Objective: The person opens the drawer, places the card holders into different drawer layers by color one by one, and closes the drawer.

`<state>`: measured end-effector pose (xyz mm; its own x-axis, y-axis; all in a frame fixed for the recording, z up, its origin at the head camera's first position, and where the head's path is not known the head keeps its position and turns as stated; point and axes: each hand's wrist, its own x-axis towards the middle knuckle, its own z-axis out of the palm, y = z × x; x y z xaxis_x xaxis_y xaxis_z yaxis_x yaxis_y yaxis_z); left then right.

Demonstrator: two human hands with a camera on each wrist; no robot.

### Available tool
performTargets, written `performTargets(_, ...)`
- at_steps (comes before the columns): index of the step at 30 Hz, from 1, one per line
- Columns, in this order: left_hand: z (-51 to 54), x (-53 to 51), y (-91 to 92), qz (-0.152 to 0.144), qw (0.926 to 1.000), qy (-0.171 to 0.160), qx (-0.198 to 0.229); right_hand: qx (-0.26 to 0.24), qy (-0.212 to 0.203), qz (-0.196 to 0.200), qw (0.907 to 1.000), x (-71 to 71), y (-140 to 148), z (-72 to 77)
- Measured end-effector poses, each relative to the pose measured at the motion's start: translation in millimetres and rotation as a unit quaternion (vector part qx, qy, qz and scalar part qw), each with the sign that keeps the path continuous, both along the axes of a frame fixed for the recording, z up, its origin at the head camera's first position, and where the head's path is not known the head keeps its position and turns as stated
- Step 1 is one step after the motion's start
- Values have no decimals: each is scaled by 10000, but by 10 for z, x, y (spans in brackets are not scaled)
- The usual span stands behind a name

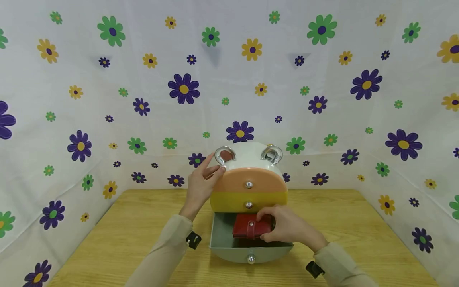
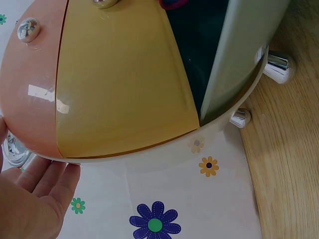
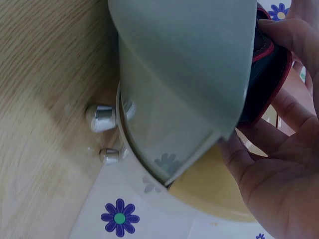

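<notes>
A small rounded cabinet (image 1: 247, 157) has a white shell, metal ring ears, an orange drawer front (image 1: 233, 179) and a yellow one (image 1: 229, 202). Its grey-green bottom drawer (image 1: 229, 252) is pulled out. My right hand (image 1: 288, 227) pinches a red wallet (image 1: 243, 226) with a snap strap, thumb in front and fingers at its right end, within the drawer opening. From the right wrist view, the wallet's dark inside (image 3: 266, 79) shows above the drawer's rim. My left hand (image 1: 201, 183) rests against the cabinet's upper left side, fingers extended beside the left ring ear (image 1: 225, 155).
The cabinet stands on a wooden table (image 1: 143, 223) on short metal feet (image 3: 102, 118). Round metal knobs (image 1: 251, 259) stick out from the drawer fronts. A white cloth with printed flowers (image 1: 150, 131) encloses the back and both sides.
</notes>
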<state>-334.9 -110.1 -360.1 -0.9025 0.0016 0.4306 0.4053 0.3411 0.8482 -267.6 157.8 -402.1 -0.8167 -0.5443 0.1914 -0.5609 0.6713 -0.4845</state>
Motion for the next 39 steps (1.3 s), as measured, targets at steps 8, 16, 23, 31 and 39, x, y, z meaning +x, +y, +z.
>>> performTargets(8,-3,6,11,10,10000,-8,-30,194,-184,-35,9996,11,-159,-49)
performTargets(16,2,11,4,14,10000,-11,-5,367,-95,142,9992,-4,-288,-38)
performTargets(23,18,19,10,-10,10000,-13,9,435,-64,224,9988,-29,-366,-26)
performTargets(31,30,4,4,44,9999,72,-66,294,126,361,9988,-36,-309,-11)
performTargets(39,24,10,-4,22,10000,2,-39,-158,40,508,9986,5,-173,-57)
